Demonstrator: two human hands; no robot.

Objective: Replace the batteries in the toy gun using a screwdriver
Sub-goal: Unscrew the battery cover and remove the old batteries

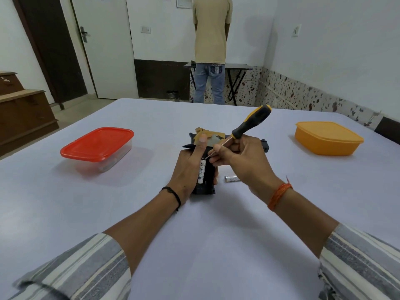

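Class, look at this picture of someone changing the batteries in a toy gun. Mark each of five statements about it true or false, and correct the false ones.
1. The right hand holds the screwdriver. True.
2. The left hand lies flat on the table, away from the toy gun. False: it grips the toy gun.
3. A loose battery lies on the table just right of the toy gun. True.
4. The red-lidded container stands open. False: its lid is on.
5. The screwdriver tip points into the orange container. False: it points at the top end of the battery in the toy gun.
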